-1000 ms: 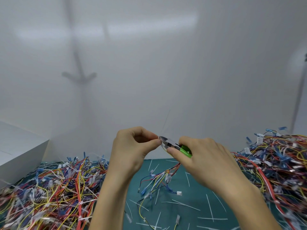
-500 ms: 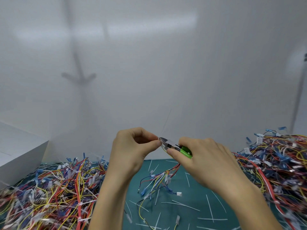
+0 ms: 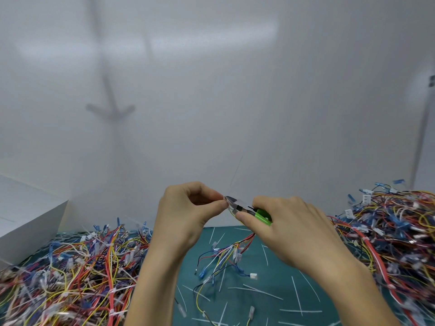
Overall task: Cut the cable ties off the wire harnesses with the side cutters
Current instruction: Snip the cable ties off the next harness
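White wall (image 3: 211,90) fills the upper view, and a teal counter (image 3: 259,302) lies below the two raised hands. The left hand (image 3: 188,215) has its thumb and forefinger pinched together on the top of a wire harness (image 3: 226,255). The exact spot of the pinch is hidden by the fingertips. The harness's coloured wires hang down below and between both hands, and their connector ends reach the counter.

The right hand (image 3: 292,227) is curled round the green handles of the side cutters (image 3: 247,209). The thumb lies along the underside. The metal nose of the cutters points at the left hand's fingertips and touches or nearly touches them. Whether the blades are closed cannot be told. A thin pale cable tie (image 3: 235,175) tail rises at a slant from just above that meeting point.

Under both hands, cut white ties (image 3: 295,292) lie scattered on the counter. A heap of harnesses (image 3: 70,274) sits out beyond the left hand, with a white box (image 3: 28,222) past it. Beyond the right hand is a second heap (image 3: 388,231), piled higher.
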